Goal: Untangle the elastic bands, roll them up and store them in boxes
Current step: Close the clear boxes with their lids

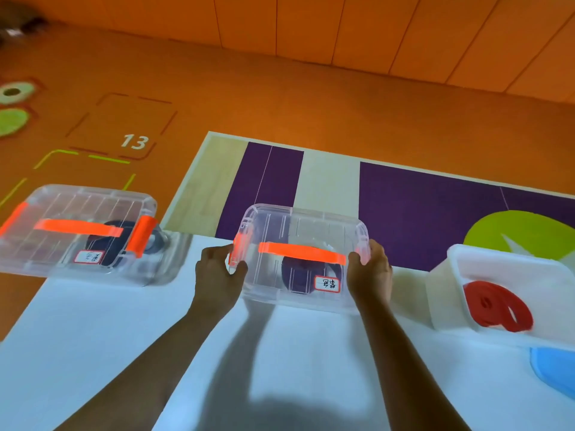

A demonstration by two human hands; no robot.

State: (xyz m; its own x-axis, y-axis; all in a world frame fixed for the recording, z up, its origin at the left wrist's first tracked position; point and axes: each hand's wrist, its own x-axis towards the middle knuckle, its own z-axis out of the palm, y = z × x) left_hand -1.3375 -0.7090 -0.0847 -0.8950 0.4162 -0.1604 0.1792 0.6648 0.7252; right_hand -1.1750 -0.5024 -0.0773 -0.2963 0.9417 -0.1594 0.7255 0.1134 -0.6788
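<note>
You've got the clear box [305,225] by both ends: left hand [217,275] & right hand [368,272] each keep a grip on it at the counter's [93,321] far edge, dark roll [311,272] inside. Storing step, prob. Next: check latches, then lid the white box [448,284] w/ the red roll [494,306].

A white 13 [134,141] is painted on the orange floor [249,98]. The left box [62,206] carries a red-edged white label [89,256], the middle box [311,225] a second label [326,284] — both handwritten, apparently Chinese characters seen upside down, too blurred to read.
</note>
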